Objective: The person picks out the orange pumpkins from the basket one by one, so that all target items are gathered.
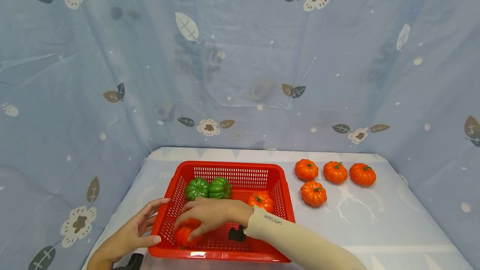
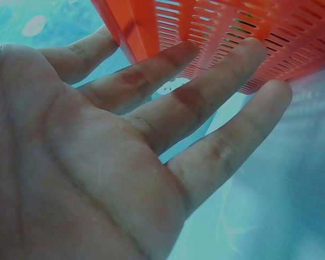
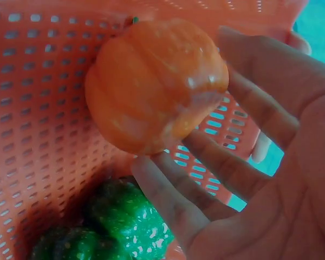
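Observation:
In the head view a red perforated basket stands on the table. My right hand reaches down into its front left part and holds an orange mini pumpkin between thumb and fingertips. The right wrist view shows the fingertips at the side of that pumpkin. Two green mini pumpkins sit side by side at the back left inside. Another orange pumpkin lies at the basket's right, partly behind my forearm. Against the left wall rests my left hand, fingers mostly straight, thumb and forefinger at the rim.
Several orange mini pumpkins lie on the table to the right of the basket. A blue cloth with flowers and leaves hangs behind and along both sides. A black wrist device shows at my right wrist.

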`<act>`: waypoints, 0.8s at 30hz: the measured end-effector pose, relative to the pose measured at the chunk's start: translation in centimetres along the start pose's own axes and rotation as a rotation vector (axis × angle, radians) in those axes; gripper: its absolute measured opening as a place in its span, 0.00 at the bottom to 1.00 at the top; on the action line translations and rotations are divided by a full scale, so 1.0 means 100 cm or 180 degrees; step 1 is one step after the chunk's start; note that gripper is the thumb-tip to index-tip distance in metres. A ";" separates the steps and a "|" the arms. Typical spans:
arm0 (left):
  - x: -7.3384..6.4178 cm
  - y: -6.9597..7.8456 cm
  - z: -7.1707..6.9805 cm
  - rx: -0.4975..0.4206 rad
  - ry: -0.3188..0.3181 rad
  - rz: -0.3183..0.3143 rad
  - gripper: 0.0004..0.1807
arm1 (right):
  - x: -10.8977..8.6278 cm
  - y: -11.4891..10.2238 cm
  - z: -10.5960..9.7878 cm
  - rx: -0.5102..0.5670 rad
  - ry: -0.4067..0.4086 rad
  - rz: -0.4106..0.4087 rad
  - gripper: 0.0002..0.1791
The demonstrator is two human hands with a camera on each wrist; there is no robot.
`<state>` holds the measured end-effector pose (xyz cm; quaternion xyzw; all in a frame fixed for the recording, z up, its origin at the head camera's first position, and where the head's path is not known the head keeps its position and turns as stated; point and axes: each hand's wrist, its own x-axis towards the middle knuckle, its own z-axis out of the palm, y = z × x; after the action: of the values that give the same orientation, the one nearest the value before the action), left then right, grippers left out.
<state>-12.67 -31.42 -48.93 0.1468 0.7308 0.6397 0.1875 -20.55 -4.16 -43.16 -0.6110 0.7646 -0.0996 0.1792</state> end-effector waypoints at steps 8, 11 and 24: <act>-0.001 0.000 0.001 -0.0013 0.0042 0.0024 0.43 | 0.001 -0.004 0.003 -0.0104 0.0274 0.0453 0.23; 0.000 0.000 0.001 -0.0007 0.0030 0.0041 0.43 | -0.002 -0.005 0.003 -0.0090 0.0304 0.0662 0.26; 0.000 0.001 0.003 -0.0078 0.0072 -0.0020 0.44 | -0.016 -0.011 -0.013 -0.0090 -0.0205 0.1112 0.35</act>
<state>-12.53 -31.19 -48.90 0.1350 0.7255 0.6496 0.1830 -19.76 -2.98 -41.36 -0.4742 0.8543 -0.0366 0.2096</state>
